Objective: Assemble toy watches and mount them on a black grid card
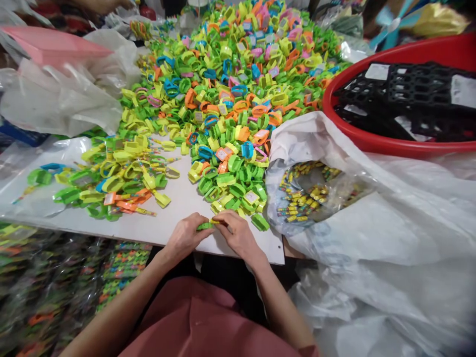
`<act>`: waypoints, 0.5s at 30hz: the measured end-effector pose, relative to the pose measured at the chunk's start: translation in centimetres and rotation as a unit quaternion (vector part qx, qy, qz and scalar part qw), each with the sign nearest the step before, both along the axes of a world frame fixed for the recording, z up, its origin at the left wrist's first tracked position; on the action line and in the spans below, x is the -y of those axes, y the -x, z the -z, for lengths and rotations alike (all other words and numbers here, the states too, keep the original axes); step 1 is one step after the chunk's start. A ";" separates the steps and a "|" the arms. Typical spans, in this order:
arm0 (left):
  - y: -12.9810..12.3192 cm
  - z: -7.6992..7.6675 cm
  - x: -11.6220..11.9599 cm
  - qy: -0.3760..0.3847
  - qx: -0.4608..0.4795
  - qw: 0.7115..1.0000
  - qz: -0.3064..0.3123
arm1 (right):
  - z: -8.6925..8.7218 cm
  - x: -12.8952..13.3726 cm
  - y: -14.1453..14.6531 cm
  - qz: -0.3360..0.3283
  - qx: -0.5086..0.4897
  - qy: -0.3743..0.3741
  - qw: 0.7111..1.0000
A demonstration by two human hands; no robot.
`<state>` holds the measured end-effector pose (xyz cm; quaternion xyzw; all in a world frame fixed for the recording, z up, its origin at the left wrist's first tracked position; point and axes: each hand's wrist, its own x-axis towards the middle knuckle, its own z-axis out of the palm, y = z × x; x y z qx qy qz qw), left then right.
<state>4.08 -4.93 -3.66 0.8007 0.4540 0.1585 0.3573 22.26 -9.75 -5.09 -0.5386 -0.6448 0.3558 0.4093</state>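
Left grip, mine: thumb and fingers pinching a small green piece, just above the near edge of the desk.
Right grip, also mine: fingertips pinching a small yellow piece, its end meeting the green one. Joint partly hidden by my fingers; whether it is seated I cannot tell. I judge this unit to be mid-assembly.

Below the desk, to my left: clear-wrapped rows of coloured items, blurred. Possibly finished stock; contents not legible.

On the desk, left: one loose cluster, mostly yellow and green, some orange and blue, many with patterned stubs attached. I take these as done.

Right, beside the desk's corner: one white bag, mouth open, holding yellow patterned bits. I take these as supply, plenty left.

Ahead: one large heap of band-like pieces in green, yellow, orange, blue and pink, most showing no stub. By my reckoning, the bulk remains to do.

Far right: one red tub, containing black trays.
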 end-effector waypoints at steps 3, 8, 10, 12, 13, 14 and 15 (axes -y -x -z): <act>0.0 0.0 1.0 -0.002 -0.044 0.999 0.014 | -1.0 0.4 -0.7 -0.061 0.034 0.011 0.997; 0.2 0.8 4.1 -0.008 -0.074 0.996 0.042 | -0.8 2.7 -1.1 -0.138 0.064 0.045 0.987; 0.2 1.1 4.7 -0.001 -0.084 0.996 0.040 | 0.4 3.9 -0.5 -0.097 0.049 0.048 0.993; 0.2 1.1 4.6 0.005 -0.108 0.993 0.036 | 1.8 4.8 0.4 -0.019 0.024 0.032 0.999; 0.1 1.0 4.4 0.006 -0.122 0.992 0.035 | 2.4 5.1 0.8 0.014 0.014 0.016 1.000; 0.0 0.9 4.1 0.008 -0.134 0.990 0.038 | 2.9 5.3 1.1 0.034 0.008 0.000 0.999; 0.0 0.9 4.0 0.011 -0.141 0.989 0.043 | 3.1 5.4 1.2 0.039 0.006 -0.013 0.999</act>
